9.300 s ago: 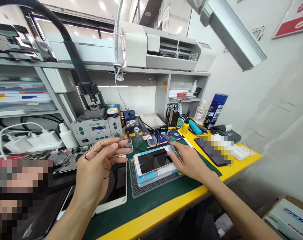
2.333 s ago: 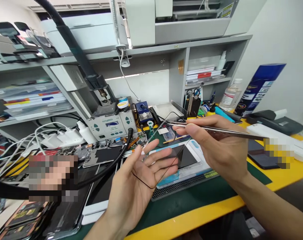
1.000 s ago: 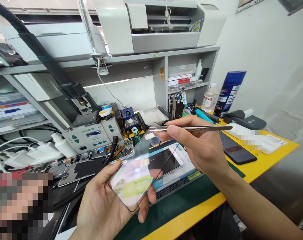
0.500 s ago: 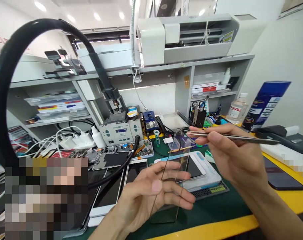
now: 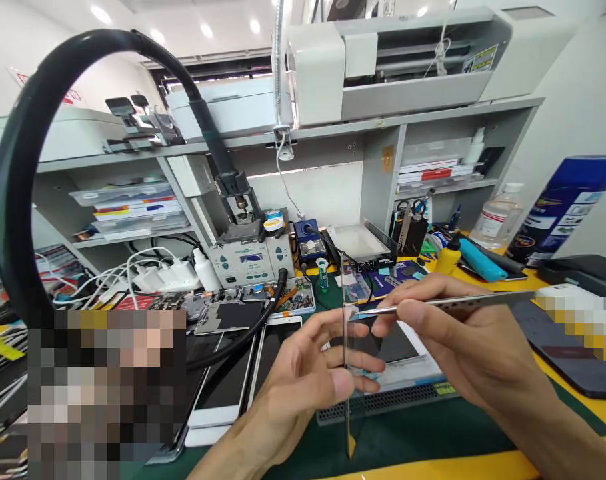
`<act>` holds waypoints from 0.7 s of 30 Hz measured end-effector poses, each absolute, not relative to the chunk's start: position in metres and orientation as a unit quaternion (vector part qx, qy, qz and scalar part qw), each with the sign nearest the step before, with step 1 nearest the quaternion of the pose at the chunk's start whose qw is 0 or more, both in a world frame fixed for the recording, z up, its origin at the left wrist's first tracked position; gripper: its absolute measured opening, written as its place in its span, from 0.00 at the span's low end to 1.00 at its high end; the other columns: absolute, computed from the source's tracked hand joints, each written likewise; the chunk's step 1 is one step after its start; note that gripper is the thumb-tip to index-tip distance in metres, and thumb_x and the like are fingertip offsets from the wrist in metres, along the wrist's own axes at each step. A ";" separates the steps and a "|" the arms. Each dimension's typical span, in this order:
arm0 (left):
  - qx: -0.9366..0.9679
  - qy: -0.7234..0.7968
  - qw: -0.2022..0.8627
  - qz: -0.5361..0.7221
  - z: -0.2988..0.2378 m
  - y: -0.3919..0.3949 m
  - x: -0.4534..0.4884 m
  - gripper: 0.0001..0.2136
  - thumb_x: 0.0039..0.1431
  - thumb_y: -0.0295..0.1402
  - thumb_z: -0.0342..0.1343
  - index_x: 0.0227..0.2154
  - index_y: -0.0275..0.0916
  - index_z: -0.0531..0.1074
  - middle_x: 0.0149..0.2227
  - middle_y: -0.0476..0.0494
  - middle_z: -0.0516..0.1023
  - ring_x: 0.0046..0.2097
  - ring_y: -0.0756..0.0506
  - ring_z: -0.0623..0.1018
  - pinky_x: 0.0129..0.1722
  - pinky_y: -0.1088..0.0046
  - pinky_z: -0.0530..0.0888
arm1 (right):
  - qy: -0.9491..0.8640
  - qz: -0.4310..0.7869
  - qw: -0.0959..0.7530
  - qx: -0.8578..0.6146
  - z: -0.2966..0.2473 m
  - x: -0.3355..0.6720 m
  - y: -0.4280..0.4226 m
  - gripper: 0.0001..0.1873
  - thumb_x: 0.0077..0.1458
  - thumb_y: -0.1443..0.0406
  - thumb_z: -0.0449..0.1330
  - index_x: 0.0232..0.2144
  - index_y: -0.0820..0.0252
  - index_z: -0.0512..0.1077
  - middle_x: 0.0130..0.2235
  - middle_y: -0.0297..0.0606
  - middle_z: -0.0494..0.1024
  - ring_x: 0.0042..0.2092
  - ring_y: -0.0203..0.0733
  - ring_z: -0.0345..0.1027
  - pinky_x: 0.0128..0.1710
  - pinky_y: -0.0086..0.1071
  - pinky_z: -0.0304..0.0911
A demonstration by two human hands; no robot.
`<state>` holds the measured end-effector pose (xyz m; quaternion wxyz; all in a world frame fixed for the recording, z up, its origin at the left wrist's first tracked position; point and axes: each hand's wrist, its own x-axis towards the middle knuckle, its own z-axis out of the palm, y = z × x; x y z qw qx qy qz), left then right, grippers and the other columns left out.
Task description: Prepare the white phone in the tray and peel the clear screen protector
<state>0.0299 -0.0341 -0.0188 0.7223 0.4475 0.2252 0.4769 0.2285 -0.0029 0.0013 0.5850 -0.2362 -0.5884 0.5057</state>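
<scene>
My left hand [image 5: 297, 387] holds a thin clear glass panel [image 5: 349, 417] by its edges, thumb on the near side and fingers behind. The panel stands upright, turned almost edge-on to me. In my right hand [image 5: 463, 347] is a pair of metal tweezers [image 5: 493, 300], pinched between thumb and fingers. The tweezer tips point left and reach the panel's upper half; a small pale bit shows there, too small to name. Behind the hands, a white-framed phone screen [image 5: 395, 341] lies on a stack over a dark perforated mat [image 5: 383, 405].
A black flexible hose [image 5: 17, 180] arches on the left. Past the green mat [image 5: 413, 437] stand a grey control station [image 5: 250, 265], a tray of small parts [image 5: 295, 300] and a green-capped syringe [image 5: 323, 275]. A clear bottle [image 5: 497, 217] and a blue spray can [image 5: 570, 210] stand right.
The glass panel has turned from a slant to nearly upright and edge-on. My right hand has lowered, bringing the tweezer tips to the panel. The view has shifted slightly.
</scene>
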 end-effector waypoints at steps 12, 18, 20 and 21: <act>0.455 0.175 0.745 0.456 -0.020 -0.033 0.031 0.26 0.49 0.30 0.63 0.54 0.40 0.72 0.50 0.36 0.70 0.49 0.32 0.76 0.49 0.51 0.72 | -0.586 0.500 0.583 -0.258 -0.007 0.224 -0.003 0.03 0.55 0.64 0.69 0.32 0.54 0.78 0.31 0.37 0.82 0.32 0.42 0.78 0.31 0.32 0.75; 0.454 0.155 0.761 0.437 -0.020 -0.032 0.031 0.27 0.47 0.31 0.62 0.54 0.38 0.72 0.52 0.36 0.68 0.49 0.31 0.76 0.49 0.50 0.72 | -0.598 0.471 0.594 -0.262 -0.009 0.221 -0.003 0.03 0.54 0.63 0.69 0.32 0.53 0.79 0.32 0.38 0.82 0.32 0.44 0.79 0.30 0.31 0.75; 0.444 0.149 0.773 0.427 -0.020 -0.032 0.032 0.27 0.46 0.32 0.62 0.53 0.37 0.73 0.52 0.35 0.68 0.49 0.30 0.76 0.48 0.49 0.72 | -0.598 0.470 0.592 -0.266 -0.011 0.221 -0.003 0.03 0.54 0.63 0.70 0.32 0.52 0.79 0.32 0.38 0.82 0.33 0.44 0.79 0.29 0.30 0.75; 0.438 0.143 0.780 0.423 -0.019 -0.031 0.032 0.27 0.45 0.32 0.61 0.53 0.37 0.73 0.52 0.35 0.68 0.48 0.30 0.76 0.48 0.49 0.72 | -0.598 0.470 0.591 -0.269 -0.012 0.221 -0.003 0.03 0.54 0.63 0.70 0.32 0.52 0.79 0.32 0.38 0.83 0.33 0.44 0.79 0.29 0.30 0.76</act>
